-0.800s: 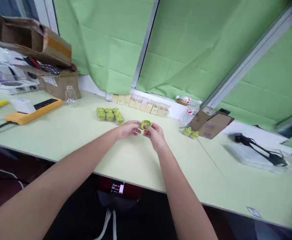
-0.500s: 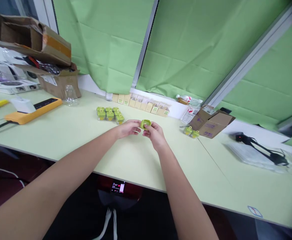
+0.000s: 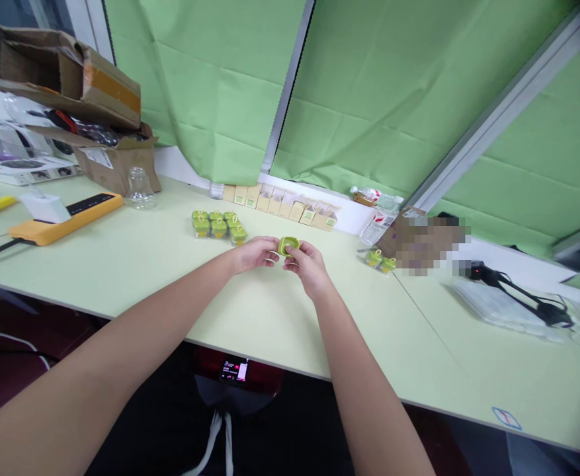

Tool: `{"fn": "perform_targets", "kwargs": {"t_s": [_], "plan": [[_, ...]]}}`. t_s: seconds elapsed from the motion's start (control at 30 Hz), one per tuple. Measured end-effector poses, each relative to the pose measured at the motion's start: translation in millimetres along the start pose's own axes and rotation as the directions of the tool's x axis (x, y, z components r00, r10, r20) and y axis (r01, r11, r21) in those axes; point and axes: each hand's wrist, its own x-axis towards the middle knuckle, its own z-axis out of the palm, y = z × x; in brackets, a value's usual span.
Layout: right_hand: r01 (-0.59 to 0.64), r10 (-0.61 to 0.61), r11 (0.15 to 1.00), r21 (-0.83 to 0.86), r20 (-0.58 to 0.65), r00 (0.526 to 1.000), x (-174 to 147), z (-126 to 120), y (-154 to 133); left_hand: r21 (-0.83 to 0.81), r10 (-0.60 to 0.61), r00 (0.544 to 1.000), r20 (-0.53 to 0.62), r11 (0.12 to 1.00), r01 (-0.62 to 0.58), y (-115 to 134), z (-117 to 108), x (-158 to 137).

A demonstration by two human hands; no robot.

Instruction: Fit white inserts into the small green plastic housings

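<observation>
Right grip point(image 3: 312, 268) pinched on the green lid point(image 3: 288, 240), left grip point(image 3: 254, 255) half-curled at its edge, hold unclear, and a loosened pinch could drop it onto the table point(image 3: 260, 317)!

At the far left of the desk point(image 3: 121, 258), an open cardboard box point(image 3: 114, 89) sits tilted above a second carton point(image 3: 116, 165), with a clear jar point(image 3: 141, 192) just beside the lower one. Nearer, a white adapter point(image 3: 46, 207) sits on an orange power strip point(image 3: 61, 229). Small tan boxes point(image 3: 284, 207) form a row along the far side, below green curtains point(image 3: 379, 99). To their right are two plastic bottles point(image 3: 376, 228), near what seems, under heavy pixelation, a brown box point(image 3: 391, 241). Farther right, a black strapped device point(image 3: 550, 313) rests on clear plastic packaging point(image 3: 488, 307).
</observation>
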Motion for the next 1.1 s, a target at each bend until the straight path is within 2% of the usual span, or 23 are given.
{"fn": "perform_targets", "kwargs": {"t_s": [1.1], "plan": [[-0.007,0.006,1.000,-0.031,-0.003,1.000,0.9,0.1,1.3,0.049,-0.020,0.999,-0.026,0.999,0.022,0.8,1.1,-1.0]]}}
